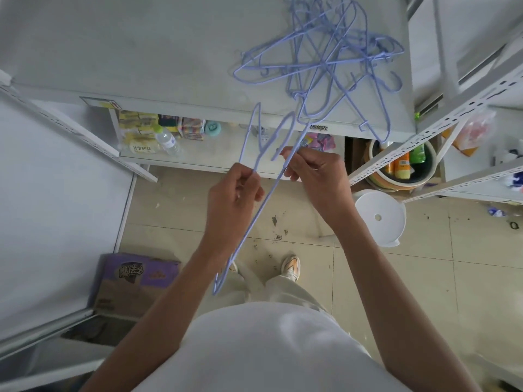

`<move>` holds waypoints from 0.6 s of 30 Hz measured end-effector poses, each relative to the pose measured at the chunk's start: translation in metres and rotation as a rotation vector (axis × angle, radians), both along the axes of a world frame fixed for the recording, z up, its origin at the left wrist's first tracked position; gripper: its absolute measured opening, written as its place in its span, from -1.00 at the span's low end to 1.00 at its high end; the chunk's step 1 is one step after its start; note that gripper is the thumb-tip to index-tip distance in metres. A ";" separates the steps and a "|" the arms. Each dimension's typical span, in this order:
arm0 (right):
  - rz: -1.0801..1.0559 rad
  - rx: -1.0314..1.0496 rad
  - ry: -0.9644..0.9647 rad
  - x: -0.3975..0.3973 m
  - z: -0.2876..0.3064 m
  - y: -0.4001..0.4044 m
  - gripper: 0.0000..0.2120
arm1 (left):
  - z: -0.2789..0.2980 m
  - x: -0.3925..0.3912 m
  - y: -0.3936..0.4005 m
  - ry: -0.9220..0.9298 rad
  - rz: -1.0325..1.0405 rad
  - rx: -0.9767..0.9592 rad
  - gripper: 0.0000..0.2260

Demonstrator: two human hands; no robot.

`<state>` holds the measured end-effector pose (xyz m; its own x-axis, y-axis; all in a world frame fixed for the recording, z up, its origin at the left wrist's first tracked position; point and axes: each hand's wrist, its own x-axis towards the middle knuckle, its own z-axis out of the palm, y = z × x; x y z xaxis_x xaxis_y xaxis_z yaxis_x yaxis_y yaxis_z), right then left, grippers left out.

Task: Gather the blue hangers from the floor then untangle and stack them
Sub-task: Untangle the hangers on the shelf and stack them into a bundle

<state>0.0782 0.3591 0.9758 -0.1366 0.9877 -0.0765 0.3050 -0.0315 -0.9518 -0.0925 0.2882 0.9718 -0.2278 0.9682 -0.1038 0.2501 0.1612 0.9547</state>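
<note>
Our left hand (pixel 235 190) and right hand (pixel 314 176) each pinch a hanger (pixel 263 199) mid-frame, pulling them apart; the tangle (pixel 325 63) waits upper right on the desk (pixel 141 52).

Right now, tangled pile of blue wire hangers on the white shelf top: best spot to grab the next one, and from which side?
Judging by how it lies, take the tangled pile of blue wire hangers by the straight wire end overhanging the white shelf top's front edge. It juts clear of the knot, so a pinch from the front, near side looks easiest. Both the left hand and right hand already hold hangers.
</note>
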 end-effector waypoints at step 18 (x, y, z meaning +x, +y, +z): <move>-0.020 -0.035 0.125 -0.021 0.020 -0.004 -0.77 | 0.006 0.020 0.000 -0.339 -0.036 -0.109 -0.77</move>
<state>0.0569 0.3556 0.9954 -0.1277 0.9873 -0.0950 0.1832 -0.0706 -0.9805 -0.0723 0.2886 0.9783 -0.1283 0.9540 -0.2708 -0.0709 0.2635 0.9620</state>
